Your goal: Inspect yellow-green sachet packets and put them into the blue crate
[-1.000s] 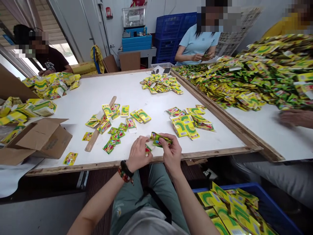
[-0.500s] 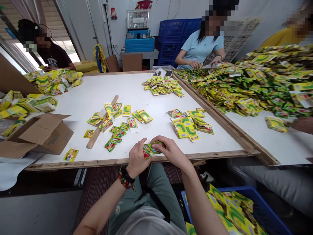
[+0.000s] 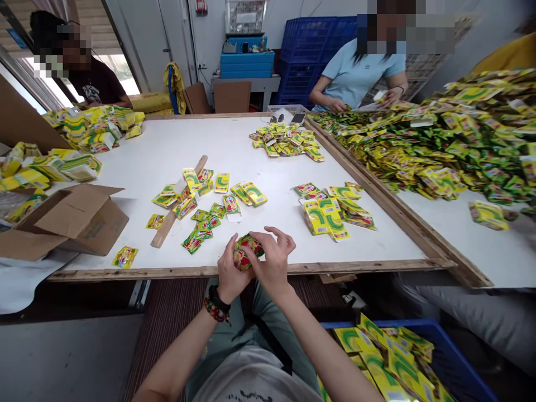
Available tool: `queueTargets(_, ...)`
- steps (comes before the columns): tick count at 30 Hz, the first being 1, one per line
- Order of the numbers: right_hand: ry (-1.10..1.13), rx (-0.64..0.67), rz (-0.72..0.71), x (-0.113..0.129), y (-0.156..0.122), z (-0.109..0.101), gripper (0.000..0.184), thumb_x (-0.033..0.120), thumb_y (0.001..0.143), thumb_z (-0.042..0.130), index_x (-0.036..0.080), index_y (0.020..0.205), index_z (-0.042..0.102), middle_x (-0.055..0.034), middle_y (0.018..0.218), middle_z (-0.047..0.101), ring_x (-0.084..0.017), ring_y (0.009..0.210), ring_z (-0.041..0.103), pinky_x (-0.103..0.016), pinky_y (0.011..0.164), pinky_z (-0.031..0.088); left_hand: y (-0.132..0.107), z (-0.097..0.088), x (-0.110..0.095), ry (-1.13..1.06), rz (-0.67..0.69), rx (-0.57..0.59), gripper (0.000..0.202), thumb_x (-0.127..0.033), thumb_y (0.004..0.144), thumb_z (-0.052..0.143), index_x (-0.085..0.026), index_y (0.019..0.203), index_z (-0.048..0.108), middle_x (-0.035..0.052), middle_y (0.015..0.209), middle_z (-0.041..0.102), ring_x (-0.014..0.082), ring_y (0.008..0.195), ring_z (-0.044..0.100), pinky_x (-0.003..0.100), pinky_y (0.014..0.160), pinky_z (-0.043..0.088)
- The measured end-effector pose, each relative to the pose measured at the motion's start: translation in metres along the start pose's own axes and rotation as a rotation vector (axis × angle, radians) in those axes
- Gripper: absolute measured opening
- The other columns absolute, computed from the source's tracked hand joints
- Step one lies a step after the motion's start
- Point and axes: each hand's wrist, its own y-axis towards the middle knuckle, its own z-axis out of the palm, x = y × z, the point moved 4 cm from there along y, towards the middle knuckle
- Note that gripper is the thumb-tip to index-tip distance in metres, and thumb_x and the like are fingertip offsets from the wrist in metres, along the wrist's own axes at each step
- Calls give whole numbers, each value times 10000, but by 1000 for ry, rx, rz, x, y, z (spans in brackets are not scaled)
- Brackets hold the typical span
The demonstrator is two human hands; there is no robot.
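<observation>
Several small green-and-red candy sachets (image 3: 247, 251) are bunched together above the table's front edge. My left hand (image 3: 233, 271) grips them from the left, with a dark band and a beaded bracelet at its wrist. My right hand (image 3: 272, 257) holds the same bunch from the right, thumb pressed on it and the other fingers raised. Just beyond to the left lie loose green sachets (image 3: 203, 230) and yellow-green small boxes (image 3: 190, 181). On the right rests another cluster of yellow boxes (image 3: 324, 218).
A wooden stick (image 3: 165, 230) lies near an open cardboard box (image 3: 90, 220). Wooden strips (image 3: 368, 192) edge the white table (image 3: 159, 142). A large heap of sachets (image 3: 439, 145) fills the right side. Below stands a blue crate (image 3: 452, 340) of yellow boxes. Co-workers sit across and left.
My right hand has moved left toward my left hand, and the sachets are now gathered into a bunch between them. The view has shifted slightly.
</observation>
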Motion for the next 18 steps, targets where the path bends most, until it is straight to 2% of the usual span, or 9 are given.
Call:
queueTargets(3, 19, -14, 51, 3, -9, 2, 166, 284, 926, 535, 261, 959, 696, -29, 886, 742, -289, 1113, 556, -477, 972, 229, -6, 2, 5, 6, 3, -16, 566, -351, 729, 683, -179, 1230, 482, 129, 1117, 666, 259, 1015, 656, 390, 876, 535)
queueTargets(6, 101, 155, 20, 10, -13, 5, 251, 234, 959, 452, 294, 959, 695, 0, 868, 755, -272, 1184, 542, -516, 1034, 136, -9, 1, 10, 19, 17, -44, 482, -387, 821, 578, -173, 1239, 471, 149, 1118, 664, 257, 1017, 656, 398, 863, 534)
queueTargets(8, 162, 309, -34, 14, -14, 6, 298, 209, 970, 402, 305, 1073, 664, -5, 951, 755, -253, 1198, 547, -533, 1067, 101, -9, -1, 10, 31, 29, -45, 495, -428, 853, 530, -166, 1266, 451, 165, 1133, 661, 264, 1026, 656, 401, 853, 537)
queueTargets(10, 249, 364, -45, 13, -13, 4, 317, 215, 965, 395, 304, 1173, 618, -26, 1078, 729, -244, 1221, 538, -540, 1093, 109, -9, -2, 9, 48, 13, -12, 572, -466, 837, 558, -172, 1306, 415, 166, 1171, 647, 265, 1035, 655, 389, 841, 541)
queueTargets(12, 380, 259, 89, 3, -13, 1, 367, 268, 936, 453, 286, 1293, 537, -64, 1248, 650, -251, 1294, 473, -532, 1110, 169, -9, -4, 7, 67, 0, 12, 657, -463, 799, 622, -191, 1340, 368, 154, 1218, 622, 258, 1036, 653, 371, 830, 543)
queueTargets(14, 579, 162, 340, -12, -17, 6, 540, 332, 866, 554, 264, 1390, 444, -92, 1372, 554, -264, 1318, 448, -493, 1084, 302, -10, -4, 2, 67, 77, 9, 633, -412, 777, 657, -219, 1308, 371, 123, 1190, 626, 237, 988, 663, 347, 796, 545)
queueTargets(16, 811, 246, 583, -20, -26, 19, 629, 355, 809, 607, 248, 1406, 439, -91, 1369, 558, -274, 1240, 532, -448, 997, 440, -13, -2, -5, 54, 228, -8, 513, -343, 777, 642, -239, 1222, 408, 91, 1132, 632, 222, 969, 661, 338, 781, 541)
queueTargets(18, 979, 358, 675, -18, -35, 27, 546, 361, 807, 605, 242, 1336, 540, -68, 1282, 633, -268, 1141, 611, -431, 952, 492, -15, -1, -8, 51, 320, -21, 504, -305, 776, 619, -232, 1218, 389, 106, 1162, 607, 233, 1035, 636, 361, 826, 529)
